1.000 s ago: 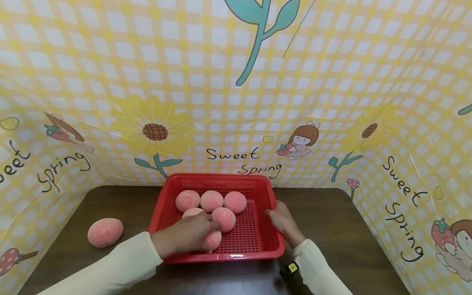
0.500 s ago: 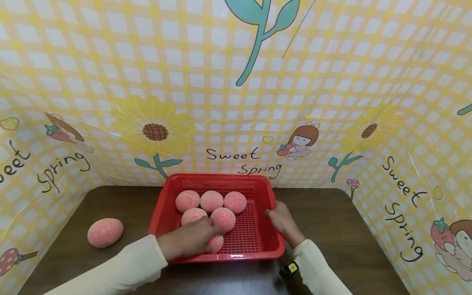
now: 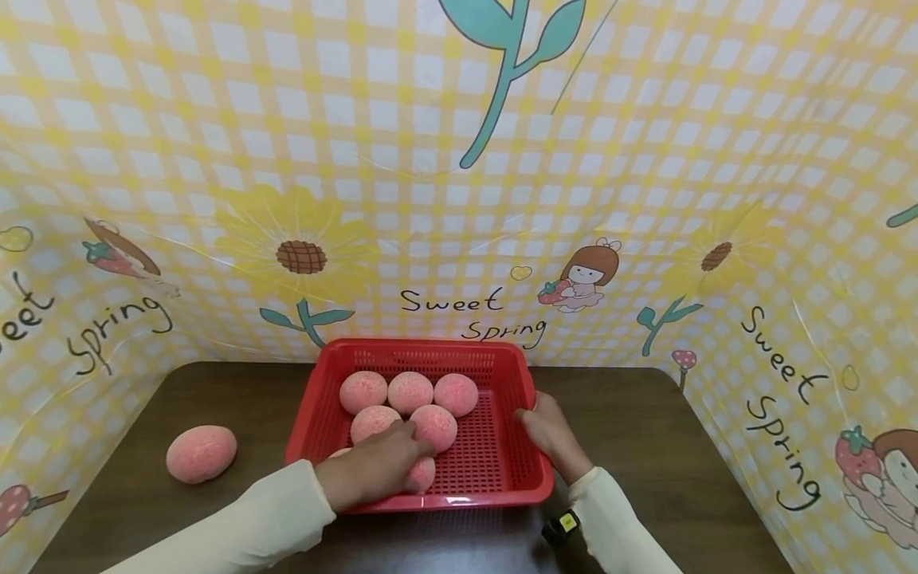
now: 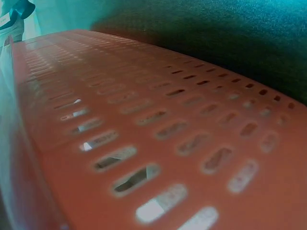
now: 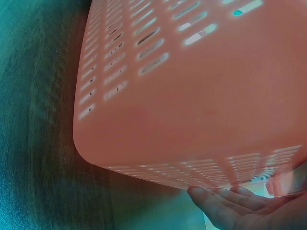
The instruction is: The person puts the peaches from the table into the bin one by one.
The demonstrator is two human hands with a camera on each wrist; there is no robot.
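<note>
A red perforated plastic basket (image 3: 476,501) sits on the table with several pink, speckled, egg-shaped balls (image 3: 410,393) inside. My left hand (image 3: 383,464) reaches over the front rim, fingers curled over a pink ball (image 3: 423,476) near the front wall. Behind that hand, another ball (image 3: 340,453) shows only a sliver. My right hand (image 3: 548,430) grips the basket's right side, thumb at the rim; the right wrist view shows its fingers (image 5: 204,196) against the outer wall. The left wrist view holds only the basket's slotted outer wall (image 4: 120,103), with the hand out of sight.
One more pink ball (image 3: 202,454) lies on the dark wooden table (image 3: 251,399), left of the basket. A black strap device with a yellow label (image 3: 566,523) sits at my right wrist. A yellow checked cloth (image 3: 430,199) surrounds the table's back and sides.
My left hand has shifted slightly right and toward the front, and the ball under it has moved slightly right. A ball behind the hand now peeks out. The right hand stays at the basket.
</note>
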